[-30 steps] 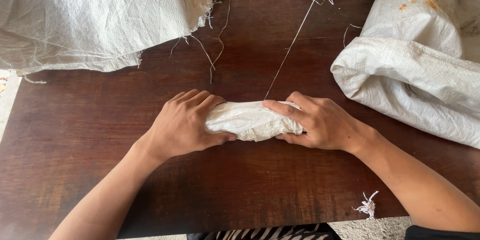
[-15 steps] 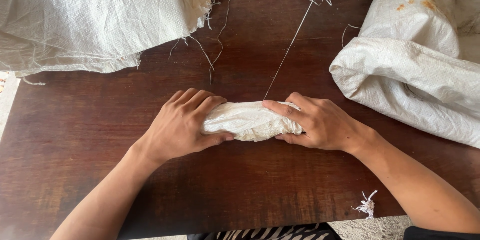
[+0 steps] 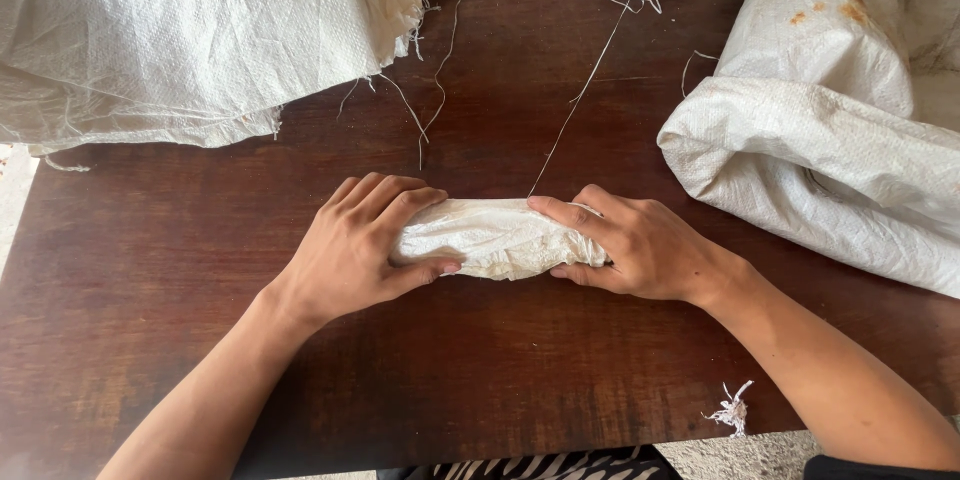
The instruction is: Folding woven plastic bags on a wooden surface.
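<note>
Both ends of the rolled white sack (image 3: 495,237) lie hidden under the hands, and the picture's edges crop the flat sacks (image 3: 180,40).

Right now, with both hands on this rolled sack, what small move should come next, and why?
Probably keep both hands clamped and roll it a little tighter. The left hand and right hand grip the ends of the rolled sack, its middle looks loose and wrinkled, and a thread trails from it across the table.

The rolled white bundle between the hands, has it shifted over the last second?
No. The rolled white bundle lies at the same spot on the wooden table, its top edge just under the long thread's lower end.
</note>
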